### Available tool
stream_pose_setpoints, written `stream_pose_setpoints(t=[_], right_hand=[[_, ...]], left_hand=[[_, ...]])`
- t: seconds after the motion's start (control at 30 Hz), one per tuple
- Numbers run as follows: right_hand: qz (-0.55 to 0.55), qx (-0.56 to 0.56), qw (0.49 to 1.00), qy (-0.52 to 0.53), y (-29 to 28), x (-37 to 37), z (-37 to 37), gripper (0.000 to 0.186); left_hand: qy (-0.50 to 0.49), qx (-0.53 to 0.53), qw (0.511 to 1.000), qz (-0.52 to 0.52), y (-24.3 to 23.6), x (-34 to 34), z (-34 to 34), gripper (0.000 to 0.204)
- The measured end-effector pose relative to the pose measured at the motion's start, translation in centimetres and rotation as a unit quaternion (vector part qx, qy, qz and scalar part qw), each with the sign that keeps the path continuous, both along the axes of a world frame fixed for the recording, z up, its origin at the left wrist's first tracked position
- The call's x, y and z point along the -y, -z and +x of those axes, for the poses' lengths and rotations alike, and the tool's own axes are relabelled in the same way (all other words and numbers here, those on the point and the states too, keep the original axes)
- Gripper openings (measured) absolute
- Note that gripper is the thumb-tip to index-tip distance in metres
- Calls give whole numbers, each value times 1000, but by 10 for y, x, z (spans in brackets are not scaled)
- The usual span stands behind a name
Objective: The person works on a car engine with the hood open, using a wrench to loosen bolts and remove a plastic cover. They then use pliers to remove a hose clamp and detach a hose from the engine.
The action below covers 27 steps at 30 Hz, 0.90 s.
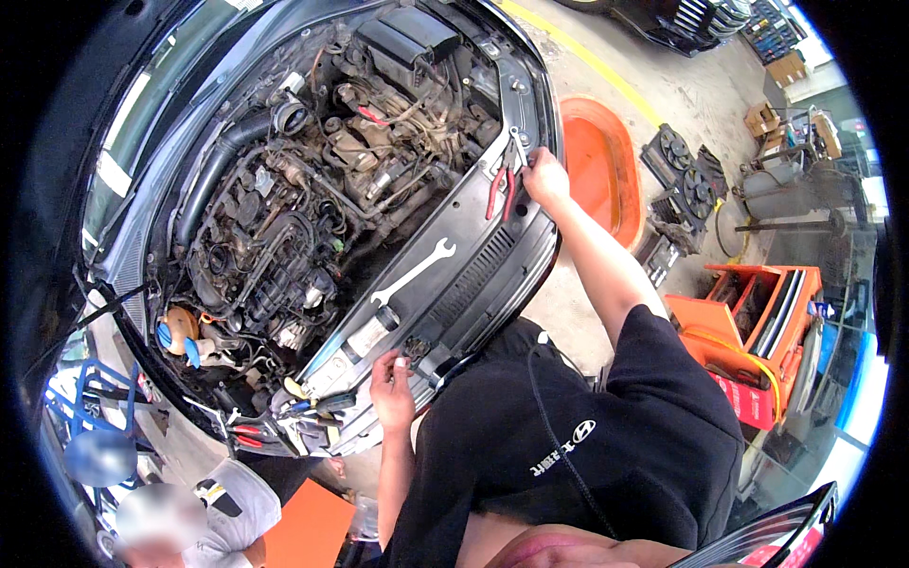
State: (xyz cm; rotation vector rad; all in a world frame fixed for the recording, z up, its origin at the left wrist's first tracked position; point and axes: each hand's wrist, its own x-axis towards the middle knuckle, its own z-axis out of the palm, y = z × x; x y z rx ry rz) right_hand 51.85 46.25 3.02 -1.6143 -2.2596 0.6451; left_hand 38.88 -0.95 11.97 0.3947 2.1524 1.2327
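My right hand (544, 178) is closed at the front edge of the engine bay, on the end of a slim silver wrench (518, 142). Red-handled pliers (501, 192) lie just left of those fingers. My left hand (391, 383) hovers over the near side of the front panel, fingers loosely bent and apart, with nothing in it. Close to it lies a cylindrical container with a pale label (371, 333). Farther along the black front panel (453, 241) rests a large silver open-ended wrench (414, 272).
The exposed engine (275, 227) fills the bay. Several hand tools (317, 405) lie at its lower left corner, near another person (222, 511). An orange basin (598, 170), cooling fans (677, 156) and an orange toolbox (757, 317) stand on the floor at right.
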Motion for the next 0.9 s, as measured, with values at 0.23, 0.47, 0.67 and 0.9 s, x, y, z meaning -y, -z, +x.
stream_pose_setpoints(t=[0.23, 0.47, 0.67, 0.9], right_hand=[[-36, 52, 998, 8, 23, -19, -6, 42], [-136, 81, 987, 4, -36, 54, -34, 88], [-237, -10, 971, 14, -9, 27, -20, 82], [-269, -167, 923, -221, -137, 145, -7, 39]], left_hand=[[-53, -23, 998, -30, 9, 32, 21, 28], [-44, 3, 997, -59, 15, 20, 35, 30], [44, 9, 998, -46, -4, -40, 29, 32], [26, 305, 927, 215, -20, -135, 20, 54]])
